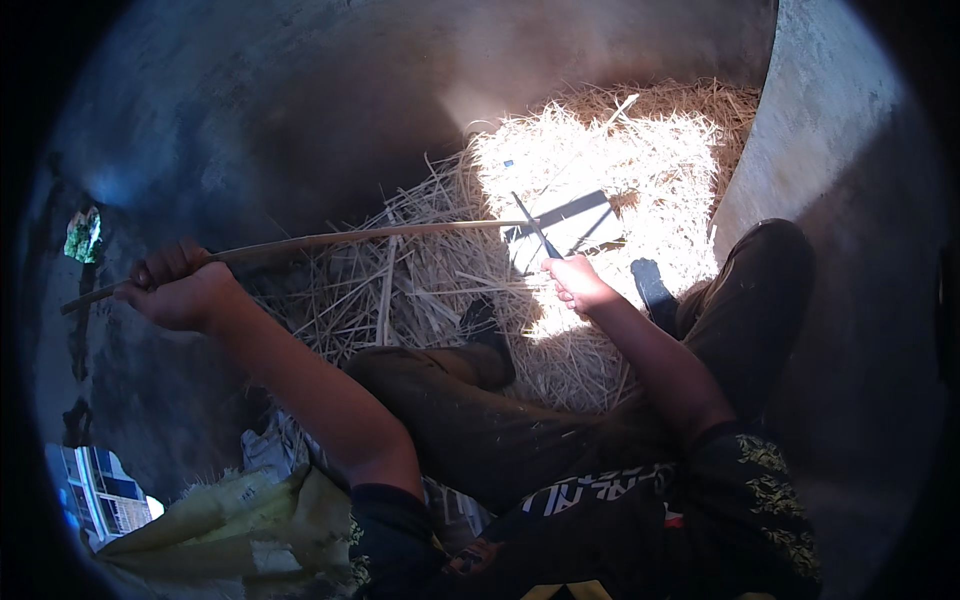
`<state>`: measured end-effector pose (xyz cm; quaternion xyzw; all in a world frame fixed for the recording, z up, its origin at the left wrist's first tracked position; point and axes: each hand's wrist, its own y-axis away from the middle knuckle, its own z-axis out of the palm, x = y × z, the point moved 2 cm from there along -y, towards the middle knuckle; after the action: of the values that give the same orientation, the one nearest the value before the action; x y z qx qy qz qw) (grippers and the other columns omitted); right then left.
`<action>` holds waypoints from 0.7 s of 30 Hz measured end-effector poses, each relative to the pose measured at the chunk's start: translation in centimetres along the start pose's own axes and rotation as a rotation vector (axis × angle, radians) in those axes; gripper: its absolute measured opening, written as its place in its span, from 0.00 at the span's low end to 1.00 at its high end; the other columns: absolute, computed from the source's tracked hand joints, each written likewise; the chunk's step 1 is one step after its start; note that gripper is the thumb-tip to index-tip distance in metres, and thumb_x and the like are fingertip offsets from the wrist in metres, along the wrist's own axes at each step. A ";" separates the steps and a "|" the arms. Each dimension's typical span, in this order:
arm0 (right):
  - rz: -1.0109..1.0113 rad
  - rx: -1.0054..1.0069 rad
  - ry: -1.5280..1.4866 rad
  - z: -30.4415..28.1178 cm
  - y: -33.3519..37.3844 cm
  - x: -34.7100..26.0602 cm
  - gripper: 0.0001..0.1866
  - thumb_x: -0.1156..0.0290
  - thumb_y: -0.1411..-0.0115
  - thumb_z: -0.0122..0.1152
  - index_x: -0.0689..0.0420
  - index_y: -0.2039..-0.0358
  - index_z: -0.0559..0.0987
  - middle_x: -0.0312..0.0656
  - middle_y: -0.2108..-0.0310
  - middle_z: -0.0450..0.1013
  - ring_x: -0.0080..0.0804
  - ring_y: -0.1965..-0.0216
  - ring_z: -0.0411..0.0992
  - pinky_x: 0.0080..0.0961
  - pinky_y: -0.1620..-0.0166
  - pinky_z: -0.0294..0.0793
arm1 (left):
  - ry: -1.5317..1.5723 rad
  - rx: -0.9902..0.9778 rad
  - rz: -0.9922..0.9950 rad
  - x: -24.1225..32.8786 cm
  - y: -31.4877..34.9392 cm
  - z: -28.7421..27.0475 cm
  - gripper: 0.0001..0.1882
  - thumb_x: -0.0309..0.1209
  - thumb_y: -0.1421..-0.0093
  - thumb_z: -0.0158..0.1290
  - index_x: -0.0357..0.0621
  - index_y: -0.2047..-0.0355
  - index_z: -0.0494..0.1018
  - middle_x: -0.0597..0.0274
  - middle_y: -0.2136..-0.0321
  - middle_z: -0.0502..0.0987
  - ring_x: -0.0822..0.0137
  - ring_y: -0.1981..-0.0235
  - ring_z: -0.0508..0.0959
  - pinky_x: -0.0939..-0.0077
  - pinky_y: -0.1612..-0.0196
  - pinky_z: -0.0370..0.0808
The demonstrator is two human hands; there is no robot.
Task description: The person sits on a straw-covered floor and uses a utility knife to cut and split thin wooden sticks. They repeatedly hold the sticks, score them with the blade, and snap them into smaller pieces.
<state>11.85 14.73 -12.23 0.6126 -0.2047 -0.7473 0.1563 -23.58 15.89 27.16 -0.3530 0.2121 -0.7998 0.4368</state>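
My left hand, out at the far left, is closed around one end of a long, thin strip of wood or bamboo. The strip runs almost level to the right, bowing slightly. At its other end, my right hand grips a knife by the handle, its narrow dark blade pointing up and to the left. The blade crosses the strip near its right end; whether it cuts into it I cannot tell. Beneath both lies a heap of pale shavings, glaringly lit around my right hand.
My bent legs rest on either side of the shavings. Grey walls curve around the back and right. A yellowish sack lies at lower left, near a bright opening. A dark slab-like shape or shadow crosses the lit shavings.
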 end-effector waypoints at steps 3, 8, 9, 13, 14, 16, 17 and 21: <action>-0.383 0.174 0.523 1.2 2.2 -1.6 0.17 0.61 0.44 0.63 0.64 0.77 0.78 0.49 0.82 0.74 0.41 0.79 0.75 0.38 0.71 0.73 | -0.101 0.125 0.031 -2.4 2.4 2.2 0.25 0.55 0.26 0.31 0.52 0.74 0.56 0.73 0.87 0.49 0.75 0.88 0.45 0.78 0.83 0.47; -0.604 0.103 0.814 6.5 9.5 -8.4 0.15 0.56 0.40 0.58 0.56 0.66 0.80 0.51 0.74 0.78 0.51 0.67 0.80 0.44 0.60 0.79 | -0.270 0.032 0.007 -6.1 5.5 5.0 0.26 0.55 0.26 0.28 0.51 0.74 0.54 0.72 0.86 0.49 0.74 0.87 0.46 0.77 0.82 0.49; -0.632 0.126 0.765 7.3 10.8 -9.4 0.14 0.57 0.40 0.58 0.55 0.66 0.79 0.50 0.76 0.78 0.51 0.69 0.80 0.44 0.61 0.79 | -0.273 0.017 0.013 -6.1 5.7 5.4 0.26 0.55 0.26 0.28 0.51 0.74 0.54 0.71 0.86 0.49 0.74 0.87 0.45 0.77 0.82 0.49; -0.936 0.178 0.653 8.1 14.2 -12.0 0.10 0.63 0.41 0.62 0.55 0.70 0.77 0.47 0.81 0.74 0.48 0.76 0.76 0.39 0.71 0.75 | -0.244 -0.027 -0.006 -6.5 6.9 6.3 0.26 0.55 0.26 0.28 0.50 0.74 0.54 0.71 0.86 0.49 0.73 0.87 0.45 0.77 0.82 0.49; -1.020 0.186 0.608 8.0 14.7 -12.3 0.09 0.64 0.41 0.62 0.56 0.70 0.77 0.46 0.82 0.73 0.47 0.78 0.75 0.38 0.72 0.74 | -0.235 -0.033 -0.008 -6.8 7.1 6.5 0.26 0.55 0.26 0.29 0.50 0.74 0.54 0.71 0.86 0.49 0.73 0.87 0.45 0.77 0.82 0.49; -1.132 0.161 0.448 8.1 16.3 -13.4 0.07 0.71 0.44 0.65 0.58 0.73 0.76 0.43 0.84 0.70 0.37 0.82 0.72 0.32 0.75 0.71 | -0.249 -0.042 -0.026 -6.4 7.5 6.8 0.26 0.54 0.26 0.28 0.50 0.74 0.54 0.71 0.86 0.49 0.73 0.86 0.47 0.76 0.80 0.51; -1.141 0.145 0.409 7.9 16.8 -14.0 0.07 0.73 0.43 0.64 0.60 0.73 0.75 0.36 0.84 0.69 0.23 0.82 0.68 0.25 0.75 0.68 | -0.263 -0.048 -0.047 -6.2 7.8 7.2 0.26 0.54 0.25 0.28 0.51 0.74 0.54 0.71 0.85 0.49 0.72 0.85 0.49 0.76 0.78 0.53; -0.984 0.075 0.123 6.8 18.2 -16.7 0.09 0.70 0.39 0.61 0.61 0.73 0.77 0.34 0.84 0.68 0.18 0.79 0.66 0.22 0.73 0.66 | -0.293 -0.243 -0.044 -6.0 7.8 7.8 0.25 0.51 0.25 0.29 0.50 0.75 0.55 0.69 0.82 0.52 0.71 0.80 0.56 0.71 0.68 0.65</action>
<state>8.19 7.77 12.15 0.6848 0.0916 -0.6870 -0.2252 -11.28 16.61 25.02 -0.5203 0.2336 -0.7178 0.3995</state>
